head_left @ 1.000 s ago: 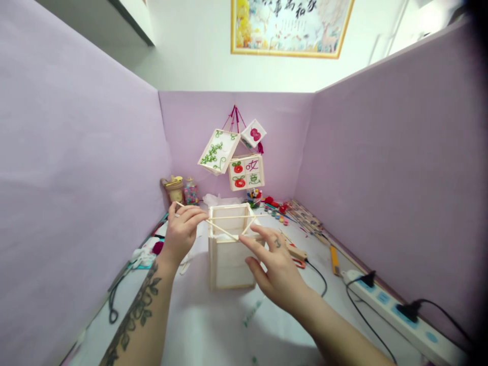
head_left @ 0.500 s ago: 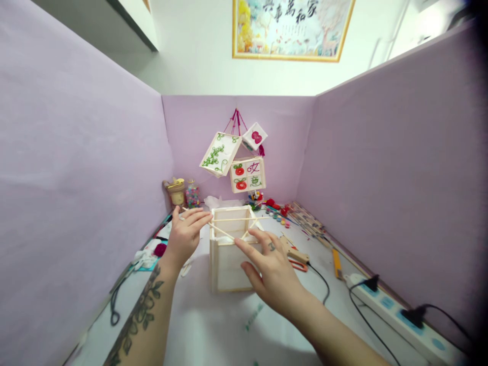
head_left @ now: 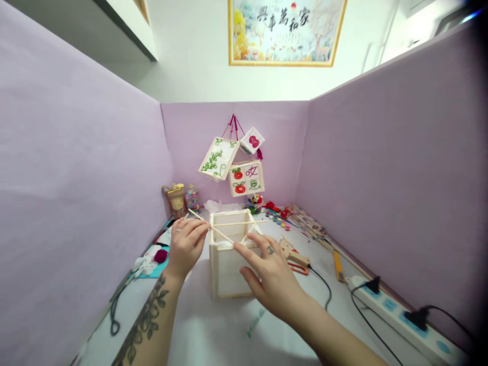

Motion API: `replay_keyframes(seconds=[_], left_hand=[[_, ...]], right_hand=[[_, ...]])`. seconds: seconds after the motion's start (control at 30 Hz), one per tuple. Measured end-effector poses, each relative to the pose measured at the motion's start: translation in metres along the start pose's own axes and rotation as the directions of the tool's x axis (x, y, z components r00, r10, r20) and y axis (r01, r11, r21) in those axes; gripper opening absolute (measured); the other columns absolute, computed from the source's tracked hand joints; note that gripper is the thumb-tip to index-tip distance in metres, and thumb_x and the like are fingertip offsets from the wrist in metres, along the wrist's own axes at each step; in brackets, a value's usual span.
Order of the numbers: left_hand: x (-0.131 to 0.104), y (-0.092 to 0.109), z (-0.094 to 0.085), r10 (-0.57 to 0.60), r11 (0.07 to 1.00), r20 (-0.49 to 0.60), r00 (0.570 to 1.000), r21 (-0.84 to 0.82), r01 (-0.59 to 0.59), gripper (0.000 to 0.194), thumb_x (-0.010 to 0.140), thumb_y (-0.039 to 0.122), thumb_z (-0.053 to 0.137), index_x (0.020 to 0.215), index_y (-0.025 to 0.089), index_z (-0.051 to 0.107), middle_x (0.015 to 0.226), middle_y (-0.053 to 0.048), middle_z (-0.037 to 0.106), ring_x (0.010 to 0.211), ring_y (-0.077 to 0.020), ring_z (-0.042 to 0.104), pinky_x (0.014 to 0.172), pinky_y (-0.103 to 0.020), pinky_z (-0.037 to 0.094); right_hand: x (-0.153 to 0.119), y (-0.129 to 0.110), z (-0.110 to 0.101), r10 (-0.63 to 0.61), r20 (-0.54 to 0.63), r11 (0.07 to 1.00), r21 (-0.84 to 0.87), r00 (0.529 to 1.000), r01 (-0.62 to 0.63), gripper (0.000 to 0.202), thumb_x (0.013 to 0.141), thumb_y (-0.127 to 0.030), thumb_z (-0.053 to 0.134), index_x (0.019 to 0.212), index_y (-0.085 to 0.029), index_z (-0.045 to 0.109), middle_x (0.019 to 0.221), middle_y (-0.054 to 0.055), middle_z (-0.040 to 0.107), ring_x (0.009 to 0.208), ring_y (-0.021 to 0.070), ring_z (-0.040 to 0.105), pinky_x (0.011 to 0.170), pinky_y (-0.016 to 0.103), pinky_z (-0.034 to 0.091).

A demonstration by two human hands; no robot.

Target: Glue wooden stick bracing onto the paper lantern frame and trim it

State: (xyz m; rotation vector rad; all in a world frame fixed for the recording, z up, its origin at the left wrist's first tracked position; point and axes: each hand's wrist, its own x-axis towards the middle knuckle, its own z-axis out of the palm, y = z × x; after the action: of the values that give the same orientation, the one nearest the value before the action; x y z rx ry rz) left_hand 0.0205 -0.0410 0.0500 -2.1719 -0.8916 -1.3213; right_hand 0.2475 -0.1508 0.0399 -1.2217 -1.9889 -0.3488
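Observation:
A box-shaped frame of pale wooden sticks with white panels (head_left: 233,272) stands upright on the table. Thin wooden sticks (head_left: 222,234) lie crossed over its open top, and some ends stick out past the rim. My left hand (head_left: 186,244) is at the top left corner, its fingers pressed together on the sticks where they cross. At the front right of the top is my right hand (head_left: 267,264), fingers spread, with the index fingertip touching a stick end near the front edge.
A glue gun (head_left: 295,254) with a cable lies right of the box, near an orange-handled tool (head_left: 299,268). Further right are a yellow cutter (head_left: 338,265) and a power strip (head_left: 396,310). Decorated panels (head_left: 246,179) hang on the back wall, above jars and beads.
My left fingers have drawn in from a flatter pose and closed at the corner; more of the stick shows behind them. My right hand stays nearly in place. The view has shifted slightly.

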Motion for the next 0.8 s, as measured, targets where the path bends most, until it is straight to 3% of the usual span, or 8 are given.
replay_keyframes(seconds=[0.23, 0.33, 0.47, 0.57, 0.67, 0.73, 0.8], left_hand=[[0.000, -0.002, 0.003, 0.032, 0.999, 0.018, 0.999, -0.002, -0.032, 0.023, 0.090, 0.018, 0.054, 0.108, 0.025, 0.067, 0.107, -0.004, 0.073, 0.109, -0.0218, 0.060, 0.102, -0.044, 0.035], [0.000, -0.003, 0.004, 0.061, 0.998, 0.002, 0.998, -0.007, -0.061, 0.024, 0.089, 0.014, 0.055, 0.108, 0.024, 0.066, 0.106, -0.004, 0.073, 0.108, -0.0217, 0.060, 0.101, -0.044, 0.036], [0.000, -0.003, 0.005, 0.095, 0.995, -0.020, 0.995, 0.011, -0.095, 0.026, 0.088, 0.011, 0.056, 0.108, 0.023, 0.065, 0.105, -0.004, 0.073, 0.106, -0.0215, 0.060, 0.100, -0.044, 0.036], [0.000, -0.003, 0.006, 0.121, 0.992, -0.036, 0.992, 0.029, -0.120, 0.027, 0.087, 0.010, 0.057, 0.108, 0.024, 0.065, 0.105, -0.003, 0.073, 0.106, -0.0214, 0.061, 0.102, -0.045, 0.035], [-0.001, -0.004, 0.007, 0.140, 0.989, -0.050, 0.989, 0.055, -0.137, 0.028, 0.087, 0.010, 0.057, 0.108, 0.024, 0.065, 0.104, -0.003, 0.074, 0.107, -0.0217, 0.061, 0.104, -0.046, 0.032], [-0.001, -0.004, 0.007, 0.147, 0.988, -0.049, 0.988, 0.065, -0.143, 0.028, 0.087, 0.010, 0.056, 0.108, 0.024, 0.066, 0.104, -0.003, 0.074, 0.107, -0.0218, 0.061, 0.106, -0.046, 0.031], [-0.001, -0.005, 0.007, 0.153, 0.986, -0.048, 0.987, 0.070, -0.149, 0.028, 0.087, 0.010, 0.056, 0.108, 0.025, 0.066, 0.104, -0.003, 0.074, 0.108, -0.0220, 0.061, 0.106, -0.046, 0.031]], right_hand=[[0.000, -0.003, 0.000, 0.004, 0.001, 1.000, 0.011, 1.000, -0.004, 0.049, 0.082, -0.018, 0.059, 0.129, -0.030, 0.059, 0.130, 0.013, 0.049, 0.115, 0.0342, 0.047, 0.092, 0.057, 0.047], [0.001, 0.001, -0.011, 0.023, -0.065, 0.998, 0.054, 0.998, -0.019, 0.049, 0.084, -0.021, 0.057, 0.132, -0.031, 0.055, 0.136, 0.013, 0.044, 0.121, 0.0337, 0.044, 0.096, 0.055, 0.044], [0.000, 0.038, -0.040, 0.192, -0.255, 0.981, 0.077, 0.948, -0.178, 0.042, 0.090, -0.029, 0.050, 0.132, -0.027, 0.053, 0.134, 0.013, 0.047, 0.123, 0.0313, 0.045, 0.101, 0.053, 0.039], [-0.011, 0.082, -0.056, 0.291, -0.281, 0.953, 0.000, 0.914, -0.304, 0.034, 0.089, -0.036, 0.049, 0.116, -0.023, 0.064, 0.122, 0.013, 0.056, 0.117, 0.0310, 0.050, 0.100, 0.052, 0.039], [-0.022, 0.118, -0.057, 0.394, -0.125, 0.910, -0.085, 0.911, -0.406, 0.032, 0.087, -0.036, 0.047, 0.104, -0.020, 0.069, 0.112, 0.013, 0.062, 0.108, 0.0297, 0.055, 0.096, 0.049, 0.041], [-0.023, 0.131, -0.046, 0.443, 0.067, 0.893, -0.123, 0.894, -0.433, 0.032, 0.088, -0.033, 0.046, 0.102, -0.020, 0.071, 0.111, 0.012, 0.065, 0.106, 0.0279, 0.058, 0.095, 0.044, 0.042], [-0.013, 0.136, -0.027, 0.447, 0.314, 0.894, -0.145, 0.837, -0.423, 0.030, 0.089, -0.028, 0.046, 0.100, -0.019, 0.072, 0.110, 0.012, 0.068, 0.107, 0.0263, 0.059, 0.095, 0.038, 0.042]])
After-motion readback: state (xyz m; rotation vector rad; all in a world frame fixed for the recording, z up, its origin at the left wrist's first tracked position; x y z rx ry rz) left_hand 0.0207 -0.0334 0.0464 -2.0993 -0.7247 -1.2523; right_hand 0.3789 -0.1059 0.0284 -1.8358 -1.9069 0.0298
